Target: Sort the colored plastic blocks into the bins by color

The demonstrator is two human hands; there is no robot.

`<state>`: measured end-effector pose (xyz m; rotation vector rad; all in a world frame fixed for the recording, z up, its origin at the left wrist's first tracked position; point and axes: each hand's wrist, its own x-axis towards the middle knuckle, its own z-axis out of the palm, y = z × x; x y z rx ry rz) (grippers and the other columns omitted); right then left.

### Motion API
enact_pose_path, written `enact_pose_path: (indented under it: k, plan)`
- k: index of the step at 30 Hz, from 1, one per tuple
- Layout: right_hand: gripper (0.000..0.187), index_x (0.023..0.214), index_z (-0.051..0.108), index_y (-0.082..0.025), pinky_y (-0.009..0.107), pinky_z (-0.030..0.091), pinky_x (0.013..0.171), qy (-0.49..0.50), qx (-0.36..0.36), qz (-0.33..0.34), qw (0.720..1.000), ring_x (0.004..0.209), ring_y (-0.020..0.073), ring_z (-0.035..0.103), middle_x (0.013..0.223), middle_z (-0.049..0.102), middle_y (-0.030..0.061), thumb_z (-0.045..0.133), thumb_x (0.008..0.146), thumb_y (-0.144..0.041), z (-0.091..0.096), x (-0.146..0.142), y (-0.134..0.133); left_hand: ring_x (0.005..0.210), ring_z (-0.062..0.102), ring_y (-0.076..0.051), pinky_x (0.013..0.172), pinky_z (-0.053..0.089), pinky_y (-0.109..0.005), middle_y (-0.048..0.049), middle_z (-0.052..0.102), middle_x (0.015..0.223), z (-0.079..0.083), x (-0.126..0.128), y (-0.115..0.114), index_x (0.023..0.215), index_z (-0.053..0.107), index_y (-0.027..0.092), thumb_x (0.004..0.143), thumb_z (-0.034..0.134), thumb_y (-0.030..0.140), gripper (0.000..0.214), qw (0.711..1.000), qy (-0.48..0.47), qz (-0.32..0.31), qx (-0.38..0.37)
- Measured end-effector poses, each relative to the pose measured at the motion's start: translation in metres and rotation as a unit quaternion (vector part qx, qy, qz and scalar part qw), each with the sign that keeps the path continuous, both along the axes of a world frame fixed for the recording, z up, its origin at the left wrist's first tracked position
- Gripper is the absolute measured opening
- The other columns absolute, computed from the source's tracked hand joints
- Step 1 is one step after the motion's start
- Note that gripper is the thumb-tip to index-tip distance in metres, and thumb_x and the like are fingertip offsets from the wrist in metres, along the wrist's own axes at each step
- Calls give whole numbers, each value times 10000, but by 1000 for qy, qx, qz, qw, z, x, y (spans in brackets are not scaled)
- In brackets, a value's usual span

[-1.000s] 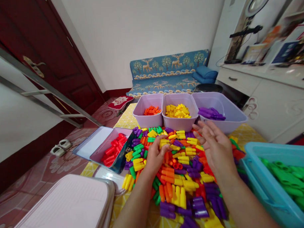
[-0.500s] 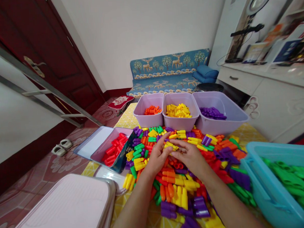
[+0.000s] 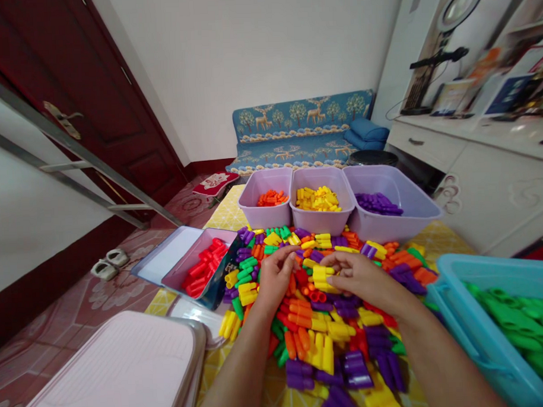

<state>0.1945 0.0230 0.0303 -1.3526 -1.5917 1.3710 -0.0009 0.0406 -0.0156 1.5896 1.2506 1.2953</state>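
A heap of small plastic pieces [image 3: 320, 320] in yellow, orange, red, green and purple covers the yellow-patterned table. My left hand [image 3: 274, 280] rests on the heap with its fingers curled down into the pieces; what they hold is hidden. My right hand [image 3: 358, 274] is closed on a few yellow pieces [image 3: 321, 274] just above the heap. The two hands are close together, near the middle of the heap.
Three lilac bins stand at the back: orange pieces [image 3: 266, 200], yellow pieces [image 3: 320, 202], purple pieces [image 3: 389, 202]. A lilac tray of red pieces [image 3: 202, 262] lies left. A blue bin of green pieces [image 3: 502, 320] stands right. A pink lidded box [image 3: 117, 369] sits front left.
My right hand came down from open in the air onto the heap beside my left hand, then drew right, closed on yellow pieces. My left hand stayed on the heap.
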Motion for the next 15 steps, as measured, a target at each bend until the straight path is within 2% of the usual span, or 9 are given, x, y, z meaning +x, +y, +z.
enact_pose_path:
  k: [3, 6, 9, 12, 15]
  plan:
    - [274, 907, 627, -155, 208, 385, 469, -65, 31, 28, 997, 553, 115, 545, 654, 578, -19, 593, 635, -179, 3, 8, -2, 793, 663, -199, 729, 488, -285, -76, 721, 857, 24, -10, -5, 1053, 698, 168, 863, 518, 299, 293, 988, 151, 14, 11]
    - [263, 906, 620, -149, 209, 362, 466, -79, 44, 9, 996, 531, 104, 507, 638, 559, -25, 572, 649, -182, 5, 11, -2, 932, 661, -263, 783, 472, -324, -92, 712, 1051, 64, -28, -21, 1178, 652, 232, 773, 641, 380, 432, 931, 362, -35, -18]
    - [263, 906, 615, -148, 207, 354, 471, -76, 56, -9, 996, 533, 97, 482, 645, 555, -24, 577, 650, -192, 7, 13, -2, 867, 680, -273, 695, 478, -295, -67, 731, 987, 95, -39, -40, 1304, 552, 289, 607, 776, 447, 750, 878, 452, -127, -90]
    - [286, 930, 611, -156, 205, 363, 476, -68, 66, -24, 995, 543, 94, 485, 685, 568, -18, 585, 650, -206, 6, 13, 0, 953, 669, -305, 739, 491, -307, -77, 708, 1086, 102, -31, -53, 1324, 524, 317, 495, 837, 438, 895, 853, 490, -155, -84]
    - [303, 947, 601, -164, 210, 378, 466, -57, 63, -46, 995, 518, 93, 487, 672, 555, -26, 589, 651, -230, 5, 13, 1, 962, 659, -356, 770, 506, -378, -125, 685, 1095, 92, -10, -56, 1318, 529, 289, 435, 858, 462, 958, 820, 544, -162, -75]
